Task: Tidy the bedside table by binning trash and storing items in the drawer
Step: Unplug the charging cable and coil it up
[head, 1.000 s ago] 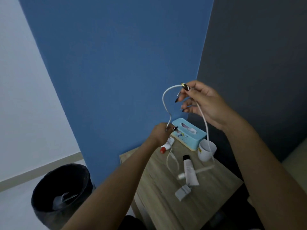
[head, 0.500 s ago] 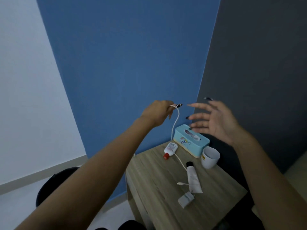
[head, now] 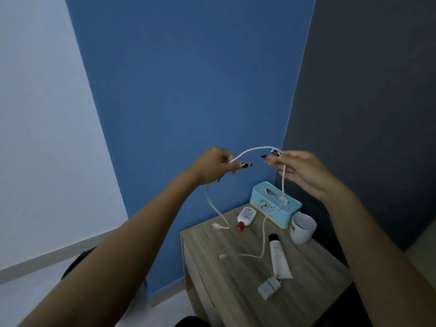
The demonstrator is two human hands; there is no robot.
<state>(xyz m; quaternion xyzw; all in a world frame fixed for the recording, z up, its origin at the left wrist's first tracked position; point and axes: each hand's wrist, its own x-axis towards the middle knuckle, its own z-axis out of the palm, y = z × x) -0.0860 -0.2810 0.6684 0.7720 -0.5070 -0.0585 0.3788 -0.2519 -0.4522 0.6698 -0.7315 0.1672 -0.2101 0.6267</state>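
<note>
Head view: both forearms raised over bench [head: 247, 308]. On it, near to far: charger block [head: 270, 285], tube [head: 279, 258], mug [head: 302, 227], red-capped bottle [head: 245, 217], tissue box [head: 274, 206]. Left hand [head: 213, 167] fingers curled round white cable [head: 250, 151]. Cable arcs to right hand [head: 304, 172] fingertips; blurred, can't tell grip. One cable end lies on bench.

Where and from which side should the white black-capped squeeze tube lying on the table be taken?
Grip across the mid-body of the white black-capped squeeze tube, coming from above: it lies flat on the wooden bedside table, long sides free, while the small white charger block sits at its crimped end.
</note>
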